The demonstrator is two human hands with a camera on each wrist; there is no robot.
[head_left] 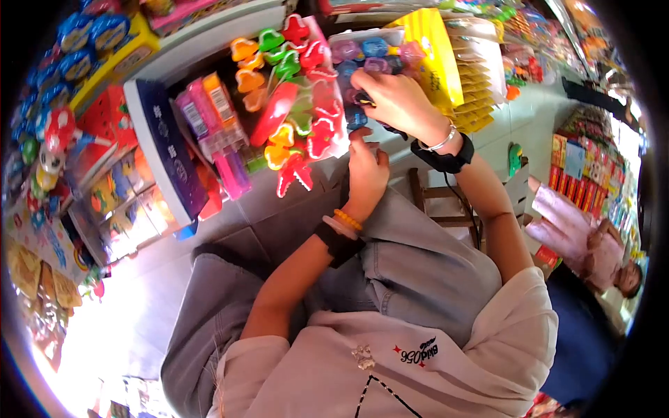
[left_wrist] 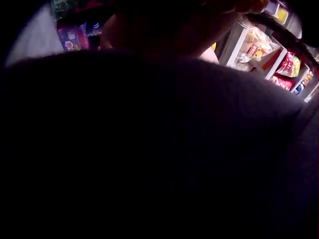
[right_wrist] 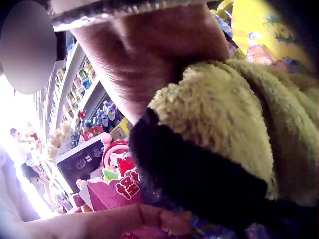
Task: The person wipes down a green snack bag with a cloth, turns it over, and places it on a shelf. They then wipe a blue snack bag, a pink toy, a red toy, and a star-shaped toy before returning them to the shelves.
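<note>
My right hand reaches over a tray of small blue and purple pieces, its fingers curled round something dark. In the right wrist view a fuzzy yellow-green and black plush thing lies close against my palm side. My left hand is at the tray's front edge, thumb pointing up and fingers bent. I cannot tell whether it grips the edge. In the right wrist view this left hand reaches in from below, beside shiny packaging. The left wrist view is mostly dark.
Left of the tray stands a box of red, green and orange animal-shaped toys. Beyond it are pink packs and a dark blue box. Yellow packaging borders the right. A wooden stool and another person are farther right.
</note>
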